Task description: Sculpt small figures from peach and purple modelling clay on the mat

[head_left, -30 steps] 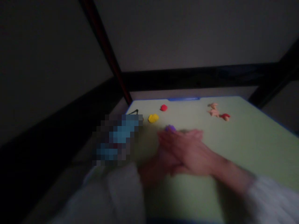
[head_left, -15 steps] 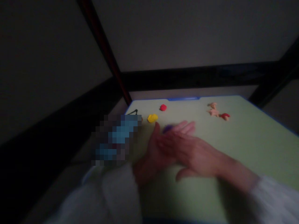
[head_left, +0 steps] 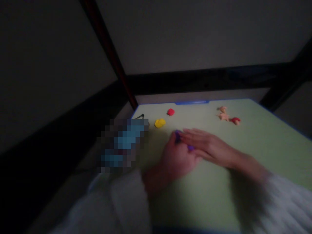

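Head view: the left hand (head_left: 179, 161), flat a moment ago, has curled round purple material (head_left: 190, 147) over the table (head_left: 263, 143); the right hand (head_left: 214, 148) lies across it, fingers extended, so it is now enclosed. Purple shows twice, piece count unclear. Beyond: one yellow lump (head_left: 160, 123), one red lump (head_left: 171, 112), two pale pieces (head_left: 223, 116), one red-capped piece (head_left: 235, 121).

Tabletop (head_left: 258, 146) looks like smooth matt plastic tbh, sleeves (head_left: 285, 201) are soft fuzzy cloth, yellow lump (head_left: 160, 123) kinda doughy.
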Available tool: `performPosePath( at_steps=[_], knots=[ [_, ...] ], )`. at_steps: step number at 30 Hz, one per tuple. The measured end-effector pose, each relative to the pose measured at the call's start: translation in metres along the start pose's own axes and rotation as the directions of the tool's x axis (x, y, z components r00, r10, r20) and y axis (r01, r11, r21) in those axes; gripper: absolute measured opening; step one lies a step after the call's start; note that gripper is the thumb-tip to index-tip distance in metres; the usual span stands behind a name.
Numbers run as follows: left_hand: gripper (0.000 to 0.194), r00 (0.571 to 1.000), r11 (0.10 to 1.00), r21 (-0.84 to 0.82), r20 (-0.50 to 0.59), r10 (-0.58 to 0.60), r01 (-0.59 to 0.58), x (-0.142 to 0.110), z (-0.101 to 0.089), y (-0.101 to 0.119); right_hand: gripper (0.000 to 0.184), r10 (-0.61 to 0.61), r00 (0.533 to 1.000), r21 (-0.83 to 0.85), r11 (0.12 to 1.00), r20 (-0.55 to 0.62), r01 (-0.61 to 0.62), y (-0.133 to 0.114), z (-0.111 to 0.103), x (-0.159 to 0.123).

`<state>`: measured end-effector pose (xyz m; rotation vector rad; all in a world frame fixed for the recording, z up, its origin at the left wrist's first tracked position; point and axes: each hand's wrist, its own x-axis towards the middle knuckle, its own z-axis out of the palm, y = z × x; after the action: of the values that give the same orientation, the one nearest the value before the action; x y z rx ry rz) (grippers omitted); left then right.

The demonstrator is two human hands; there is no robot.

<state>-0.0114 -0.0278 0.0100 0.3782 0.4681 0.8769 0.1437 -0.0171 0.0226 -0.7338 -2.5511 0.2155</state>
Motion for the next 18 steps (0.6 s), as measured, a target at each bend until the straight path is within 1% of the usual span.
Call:
performPosePath(
  at_steps=[3, 5, 7, 9, 10, 12, 16, 18],
  knots=[
    [0.038, 0.999, 0.993, -0.117, 0.022, -0.033, 0.036, -0.004, 0.008, 0.003, 0.032, -0.021, 0.991, 0.18, 0.983, -0.129, 0.045, -0.001, 0.001, 0.001],
    [0.044, 0.995, 0.983, -0.16, 0.06, -0.086, 0.094, -0.004, 0.012, 0.006, 0.025, 0.019, 0.972, 0.267, 0.963, -0.234, 0.046, -0.005, 0.0, 0.002],
    [0.05, 0.984, 0.982, -0.108, 0.098, -0.146, 0.157, -0.004, 0.013, 0.008, 0.02, 0.089, 0.94, 0.317, 0.948, -0.329, 0.021, -0.008, -0.002, 0.003],
    [0.047, 0.978, 0.985, -0.002, 0.115, -0.171, 0.172, -0.003, 0.012, 0.008, 0.018, 0.151, 0.908, 0.345, 0.939, -0.391, -0.007, -0.01, -0.006, 0.004],
    [0.041, 0.98, 0.987, 0.052, 0.116, -0.159, 0.154, -0.002, 0.011, 0.008, 0.018, 0.171, 0.898, 0.356, 0.934, -0.406, -0.017, -0.011, -0.008, 0.005],
    [0.032, 0.987, 0.986, 0.131, 0.108, -0.116, 0.102, -0.001, 0.009, 0.006, 0.018, 0.198, 0.893, 0.38, 0.924, -0.405, -0.033, -0.012, -0.011, 0.005],
    [0.026, 0.997, 0.977, 0.21, 0.074, -0.037, 0.02, -0.001, 0.006, 0.003, 0.018, 0.232, 0.899, 0.427, 0.902, -0.371, -0.056, -0.013, -0.012, 0.005],
    [0.025, 0.997, 0.974, 0.225, 0.083, -0.011, -0.008, -0.001, 0.006, 0.003, 0.021, 0.24, 0.903, 0.445, 0.893, -0.357, -0.061, -0.013, -0.011, 0.005]
  ],
)
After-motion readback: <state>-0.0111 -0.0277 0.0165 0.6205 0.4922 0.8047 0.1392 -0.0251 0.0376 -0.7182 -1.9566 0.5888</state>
